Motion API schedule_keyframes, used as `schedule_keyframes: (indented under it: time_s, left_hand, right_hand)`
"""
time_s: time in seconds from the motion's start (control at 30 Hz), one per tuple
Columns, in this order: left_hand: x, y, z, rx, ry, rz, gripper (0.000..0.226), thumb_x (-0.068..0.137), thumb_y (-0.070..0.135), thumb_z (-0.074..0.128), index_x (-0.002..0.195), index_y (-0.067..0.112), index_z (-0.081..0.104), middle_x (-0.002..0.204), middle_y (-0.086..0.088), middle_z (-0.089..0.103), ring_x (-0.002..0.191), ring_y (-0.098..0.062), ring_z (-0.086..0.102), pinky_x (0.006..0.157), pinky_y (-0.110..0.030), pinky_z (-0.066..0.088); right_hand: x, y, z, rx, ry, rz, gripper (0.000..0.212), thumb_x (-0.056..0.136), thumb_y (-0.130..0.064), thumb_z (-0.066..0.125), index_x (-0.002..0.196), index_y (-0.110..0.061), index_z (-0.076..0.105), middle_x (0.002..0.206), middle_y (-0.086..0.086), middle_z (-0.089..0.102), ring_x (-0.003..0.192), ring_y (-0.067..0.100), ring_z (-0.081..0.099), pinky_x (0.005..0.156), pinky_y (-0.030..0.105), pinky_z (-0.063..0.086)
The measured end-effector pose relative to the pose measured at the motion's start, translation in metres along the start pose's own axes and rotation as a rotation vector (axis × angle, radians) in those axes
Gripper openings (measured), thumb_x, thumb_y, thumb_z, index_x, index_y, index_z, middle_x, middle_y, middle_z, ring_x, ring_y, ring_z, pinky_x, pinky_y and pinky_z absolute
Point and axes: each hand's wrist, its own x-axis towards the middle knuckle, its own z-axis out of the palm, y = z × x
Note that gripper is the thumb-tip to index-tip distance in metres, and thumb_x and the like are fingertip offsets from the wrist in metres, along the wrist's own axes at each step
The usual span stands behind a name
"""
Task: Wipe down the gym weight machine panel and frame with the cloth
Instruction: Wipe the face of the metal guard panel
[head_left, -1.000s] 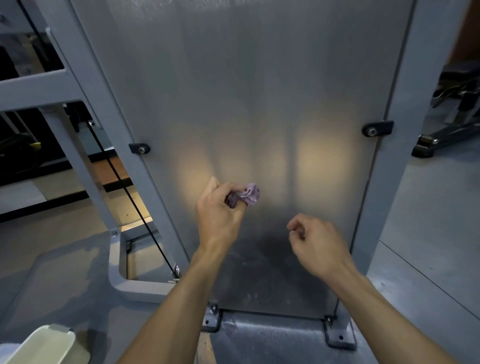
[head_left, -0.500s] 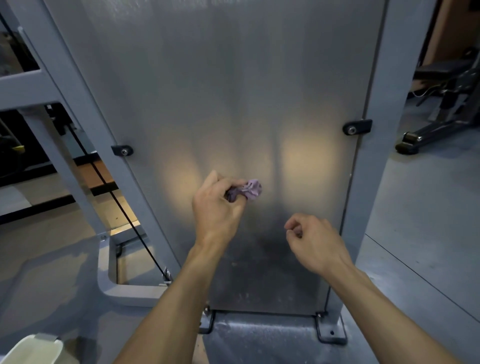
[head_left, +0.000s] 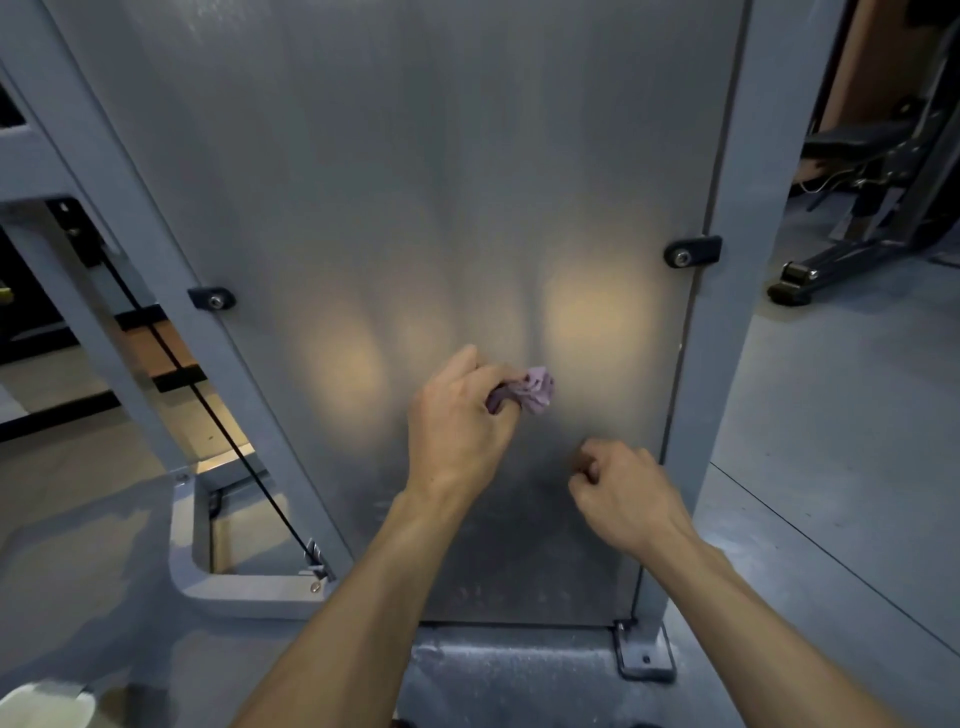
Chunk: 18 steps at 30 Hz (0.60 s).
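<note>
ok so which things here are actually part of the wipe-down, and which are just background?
Part of the job:
- purple cloth, bunched in the left hand
- grey panel
- frame upright
- right hand, fingers curled, holding nothing

Just lying about:
- black cable
- bench at right
- white container, bottom left

two bare, sleeveless forearms

Gym, grey weight machine frame, cable, bench behind
</note>
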Motion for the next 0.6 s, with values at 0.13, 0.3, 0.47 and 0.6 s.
schedule_keyframes:
  time_s: [0.13,0.3,0.47,0.6]
  left_hand:
    - [-0.006,0.005,0.014,-0.008,0.022,0.011,0.02,0.072,0.009,0.07,0.081,0.026,0.078,0.073,0.001,0.055,0.064,-0.02,0.055,0.054,-0.034,0.046]
    - [-0.066,-0.015,0.049,0.18,-0.358,0.022,0.011,0.076,0.027,0.061,0.079,0.027,0.072,0.078,0.003,0.05,0.076,-0.025,0.061,0.049,-0.039,0.052]
    - [-0.042,-0.004,0.042,0.121,-0.256,0.065,0.017,0.067,0.019,0.066,0.079,0.028,0.074,0.075,0.006,0.054,0.073,-0.02,0.06,0.052,-0.032,0.052]
    - [0.004,0.024,0.02,0.024,-0.003,0.065,0.022,0.072,0.011,0.067,0.083,0.025,0.078,0.073,0.01,0.047,0.066,-0.017,0.052,0.056,-0.027,0.037]
  right_hand:
    - [0.001,0.0,0.002,-0.022,-0.014,-0.004,0.015,0.089,-0.025,0.054,0.097,-0.018,0.065,0.096,0.008,0.072,0.093,0.037,0.065,0.076,0.041,0.055]
    - [0.002,0.005,0.004,0.0,-0.036,0.047,0.011,0.091,-0.032,0.056,0.092,-0.031,0.067,0.1,-0.004,0.075,0.099,0.028,0.068,0.081,0.035,0.055]
    - [0.006,0.012,0.003,-0.062,-0.079,0.073,0.01,0.091,-0.028,0.054,0.093,-0.025,0.063,0.11,0.006,0.072,0.107,0.034,0.065,0.079,0.032,0.049]
    - [0.007,0.017,0.002,-0.13,-0.181,0.134,0.033,0.09,-0.024,0.052,0.12,-0.02,0.065,0.124,0.012,0.066,0.113,0.037,0.063,0.088,0.035,0.052]
